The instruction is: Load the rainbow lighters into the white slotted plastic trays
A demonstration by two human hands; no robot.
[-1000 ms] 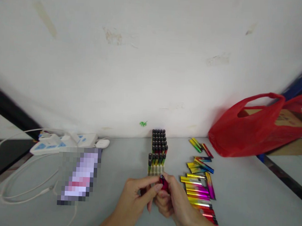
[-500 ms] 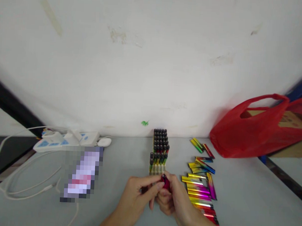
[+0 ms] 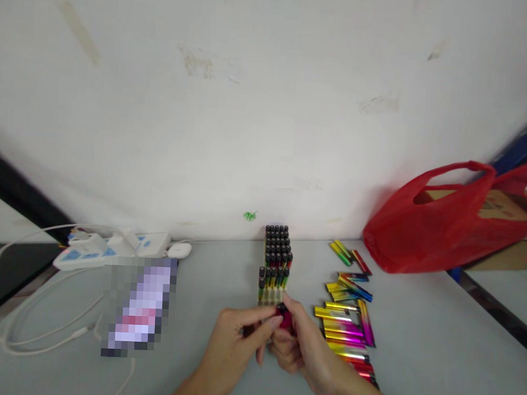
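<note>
My left hand (image 3: 237,336) and my right hand (image 3: 303,345) meet low in the middle of the view. Between their fingers is a dark red, shiny lighter-like tube (image 3: 285,319) with a dark top. My right hand wraps its lower part, and my left thumb and fingertips pinch its side. Just beyond stands a pale rack (image 3: 273,296) holding upright tubes with black tops (image 3: 278,245) in rows. Its near slots show no tubes, and my fingers hide its front. To the right of my right hand, several tubes in gold, purple and red (image 3: 343,329) lie loose.
A red plastic bag (image 3: 401,238) with a cardboard box (image 3: 503,205) inside sits at the back right. On the left are a white power strip (image 3: 152,242), a white cable (image 3: 30,347) and a pixelated phone (image 3: 143,303). A white wall (image 3: 267,116) rises behind the grey table (image 3: 225,266).
The whole view has shifted slightly, with things appearing a little further left. Both hands keep hold of the red tube, and its top looks slightly more tilted toward the left.
</note>
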